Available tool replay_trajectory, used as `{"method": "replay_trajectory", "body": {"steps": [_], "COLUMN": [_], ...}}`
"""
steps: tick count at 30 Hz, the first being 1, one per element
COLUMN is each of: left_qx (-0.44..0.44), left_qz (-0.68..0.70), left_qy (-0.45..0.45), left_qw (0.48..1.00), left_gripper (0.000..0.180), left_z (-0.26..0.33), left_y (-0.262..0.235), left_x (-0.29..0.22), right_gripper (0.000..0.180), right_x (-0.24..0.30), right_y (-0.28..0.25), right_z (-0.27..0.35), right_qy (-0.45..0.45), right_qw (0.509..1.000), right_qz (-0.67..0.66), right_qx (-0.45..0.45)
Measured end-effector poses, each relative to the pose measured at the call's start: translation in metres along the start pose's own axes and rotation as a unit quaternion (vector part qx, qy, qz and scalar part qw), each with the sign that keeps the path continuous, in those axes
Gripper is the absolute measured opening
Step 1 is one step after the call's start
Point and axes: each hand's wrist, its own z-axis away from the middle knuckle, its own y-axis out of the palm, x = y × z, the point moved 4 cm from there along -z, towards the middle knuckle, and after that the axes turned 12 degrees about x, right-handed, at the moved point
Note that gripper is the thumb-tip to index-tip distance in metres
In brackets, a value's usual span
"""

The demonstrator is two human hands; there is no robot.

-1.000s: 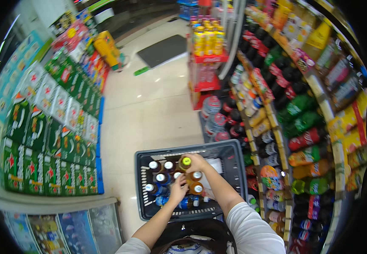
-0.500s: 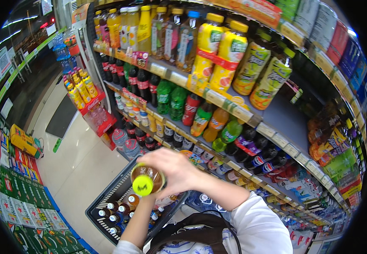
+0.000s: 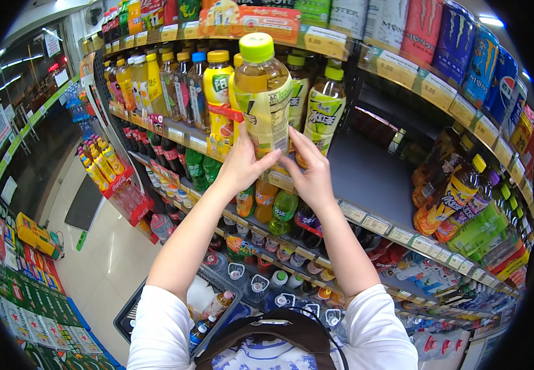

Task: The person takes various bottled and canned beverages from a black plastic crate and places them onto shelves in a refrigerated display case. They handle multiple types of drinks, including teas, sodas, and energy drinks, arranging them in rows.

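Note:
A large bottle of yellow-brown drink (image 3: 267, 108) with a lime-green cap and a pale yellow-green label stands upright between my hands at the upper drinks shelf. My left hand (image 3: 242, 161) closes around its lower left side. On the other side, my right hand (image 3: 311, 176) presses its fingers against the lower right, and both thumbs meet near the front. Right behind it are similar green-capped bottles (image 3: 327, 111) on the shelf. Whether the held bottle's base touches the shelf is hidden by my hands.
Beside the green-capped bottles lies a bare grey shelf surface (image 3: 375, 176), with tilted drink bottles (image 3: 458, 191) farther right. Energy drink cans (image 3: 424, 31) line the shelf above. A dark basket (image 3: 121, 320) holding several small bottles sits low left, near large water bottles (image 3: 258, 287). Stacked green cartons (image 3: 26, 308) stand at left.
The bottle has gone from above the basket, cap toward me, up to the upper shelf and now stands upright. Both hands have risen with it, and my view has shifted.

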Motion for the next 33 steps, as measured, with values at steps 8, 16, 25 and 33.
{"method": "replay_trajectory", "body": {"steps": [8, 16, 25, 33], "left_qx": [-0.003, -0.004, -0.02, -0.028], "left_qz": [0.015, -0.016, -0.012, -0.071], "left_qy": [-0.022, -0.09, -0.079, -0.104], "left_qw": [1.0, 0.996, 0.997, 0.992], "left_gripper": [0.068, 0.065, 0.066, 0.068], "left_z": [-0.024, -0.028, -0.027, -0.033], "left_y": [0.026, 0.024, 0.026, 0.025], "left_x": [0.03, 0.028, 0.024, 0.029], "right_gripper": [0.056, 0.053, 0.057, 0.056], "right_x": [-0.032, -0.037, -0.039, -0.047], "right_y": [0.016, 0.026, 0.027, 0.029], "right_z": [0.005, 0.001, -0.001, -0.006], "right_qy": [0.068, 0.094, 0.11, 0.115], "right_qw": [0.996, 0.994, 0.993, 0.991], "right_qz": [0.025, 0.039, 0.025, 0.028], "right_qx": [-0.046, -0.042, -0.037, -0.065]}}
